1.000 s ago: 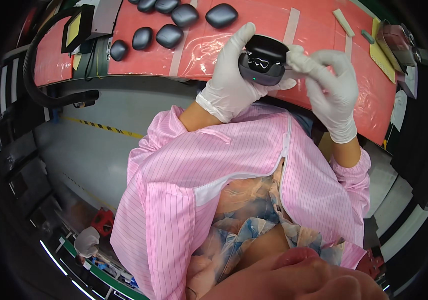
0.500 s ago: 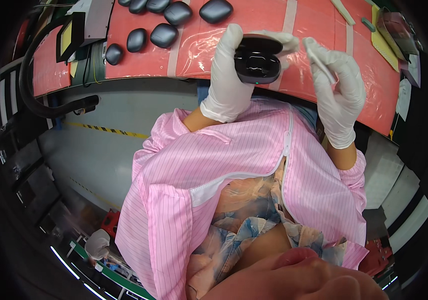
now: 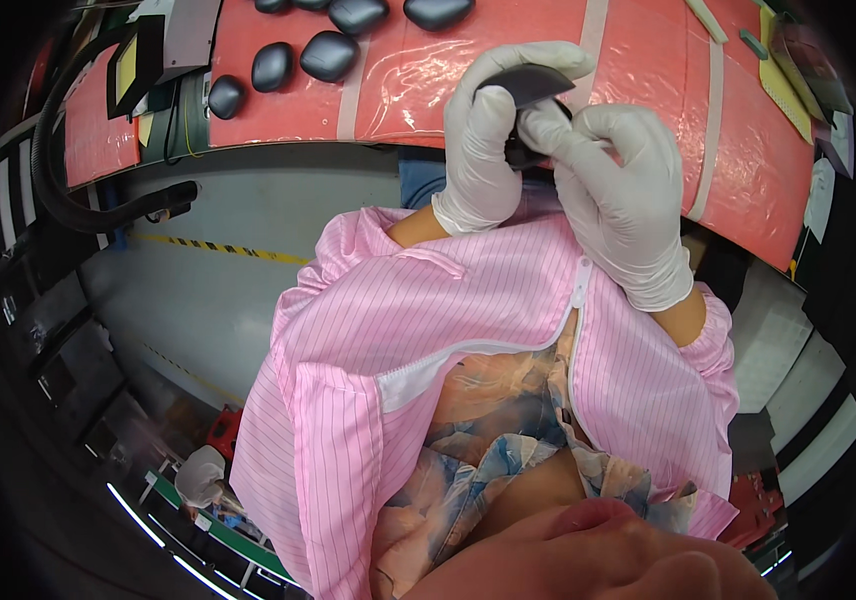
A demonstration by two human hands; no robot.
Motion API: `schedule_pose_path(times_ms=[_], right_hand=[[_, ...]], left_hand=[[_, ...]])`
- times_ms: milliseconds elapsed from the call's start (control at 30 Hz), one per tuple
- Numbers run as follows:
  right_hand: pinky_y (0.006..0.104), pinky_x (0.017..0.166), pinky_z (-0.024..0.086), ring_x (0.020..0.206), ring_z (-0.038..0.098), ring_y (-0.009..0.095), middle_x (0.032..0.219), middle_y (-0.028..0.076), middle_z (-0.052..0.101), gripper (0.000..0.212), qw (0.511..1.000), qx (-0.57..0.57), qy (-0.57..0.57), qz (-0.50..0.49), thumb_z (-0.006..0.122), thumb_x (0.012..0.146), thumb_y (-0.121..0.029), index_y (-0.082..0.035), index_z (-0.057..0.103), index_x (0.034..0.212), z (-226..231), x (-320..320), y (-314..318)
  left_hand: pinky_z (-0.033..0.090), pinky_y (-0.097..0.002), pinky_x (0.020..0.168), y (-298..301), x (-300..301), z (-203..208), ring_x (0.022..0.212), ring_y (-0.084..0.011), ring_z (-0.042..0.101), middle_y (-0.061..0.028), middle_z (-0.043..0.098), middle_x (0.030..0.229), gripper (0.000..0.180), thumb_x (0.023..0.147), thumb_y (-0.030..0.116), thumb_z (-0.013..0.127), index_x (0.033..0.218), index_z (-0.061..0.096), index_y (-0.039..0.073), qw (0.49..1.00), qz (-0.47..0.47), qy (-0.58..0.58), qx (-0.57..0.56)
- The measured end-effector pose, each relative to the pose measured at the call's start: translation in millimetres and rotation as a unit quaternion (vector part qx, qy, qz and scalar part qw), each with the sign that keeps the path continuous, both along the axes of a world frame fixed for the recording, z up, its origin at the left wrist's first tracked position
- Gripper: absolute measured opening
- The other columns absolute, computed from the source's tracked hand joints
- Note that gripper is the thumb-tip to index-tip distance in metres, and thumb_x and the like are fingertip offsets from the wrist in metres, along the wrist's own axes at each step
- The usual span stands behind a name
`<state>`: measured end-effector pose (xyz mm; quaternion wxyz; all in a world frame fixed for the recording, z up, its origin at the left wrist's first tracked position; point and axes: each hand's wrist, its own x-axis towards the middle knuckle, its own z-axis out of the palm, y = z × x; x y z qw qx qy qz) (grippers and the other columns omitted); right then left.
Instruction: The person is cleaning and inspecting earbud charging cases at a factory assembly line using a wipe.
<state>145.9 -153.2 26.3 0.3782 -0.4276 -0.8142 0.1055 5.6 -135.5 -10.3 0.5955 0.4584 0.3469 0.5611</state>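
Observation:
A dark, glossy earbud charging case [image 3: 528, 85] with its lid raised is in my left hand [image 3: 478, 150]. My gloved left fingers wrap round its back and the thumb presses its near left side. My right hand [image 3: 628, 185], also in a white glove, is pinched closed, its fingertips inside the opened case below the lid. Those fingers cover most of the case's inside and whatever they hold. Several closed dark grey charging cases [image 3: 329, 57] lie beyond my left hand on the red table mat [image 3: 413, 90].
A black flexible arm [image 3: 53, 150] curves down at the left beside a box-like device [image 3: 136, 70]. Pale tape strips [image 3: 588, 45] cross the mat. Yellow sheets [image 3: 780, 85] and a clear container lie at the far right. Grey floor with a striped line [image 3: 228, 248] shows below.
My right hand has moved left to the case, and its fingers have gone inside. The case has tilted in my left hand. A thin white thing between my right fingers is now hidden.

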Motion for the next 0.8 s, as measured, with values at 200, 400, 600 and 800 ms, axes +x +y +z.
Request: schedule_pose_path(times_ms=[200, 400, 600, 800], right_hand=[[0.0374, 0.065, 0.045, 0.073, 0.056, 0.025, 0.077, 0.006, 0.058, 0.030, 0.990, -0.048, 0.127, -0.034, 0.063, 0.075, 0.003, -0.009, 0.068, 0.102, -11.1, 21.0, 4.9], [0.0386, 0.066, 0.045, 0.076, 0.056, 0.028, 0.083, 0.007, 0.057, 0.026, 0.997, -0.045, 0.056, -0.005, 0.064, 0.073, 0.002, -0.007, 0.065, 0.098, -7.5, -14.4, -5.4], [0.0244, 0.070, 0.046, 0.078, 0.058, 0.011, 0.088, 0.007, 0.060, 0.026, 0.917, -0.279, 0.283, -0.020, 0.052, 0.083, 0.008, 0.000, 0.068, 0.100, 6.6, 26.7, -11.6], [0.0322, 0.084, 0.048, 0.093, 0.061, 0.022, 0.105, 0.013, 0.064, 0.023, 0.982, -0.106, 0.009, -0.155, 0.056, 0.087, 0.001, 0.000, 0.067, 0.107, -39.1, 75.5, 3.9]], left_hand=[[0.048, -0.0305, 0.090, 3.0, 3.0, -6.1, 0.104, -0.0203, 0.060, -0.0149, 0.063, 0.116, 0.079, 0.089, 0.070, 0.041, 0.116, 0.057, -0.003, 1.000, 0.000, -0.015, 0.025], [0.050, -0.0325, 0.088, 2.2, 14.0, -15.1, 0.100, -0.0213, 0.062, -0.0143, 0.064, 0.113, 0.074, 0.090, 0.065, 0.045, 0.117, 0.055, -0.002, 0.999, 0.006, -0.044, 0.023], [0.055, -0.0298, 0.074, 7.0, 6.8, -10.4, 0.086, -0.0217, 0.068, -0.0159, 0.065, 0.105, 0.073, 0.089, 0.064, 0.049, 0.116, 0.053, -0.004, 0.990, -0.031, -0.138, 0.012], [0.054, -0.0257, 0.063, 9.3, 4.7, -11.2, 0.078, -0.0211, 0.069, -0.0161, 0.066, 0.106, 0.075, 0.088, 0.067, 0.047, 0.119, 0.051, -0.001, 0.991, -0.067, -0.117, 0.020]])
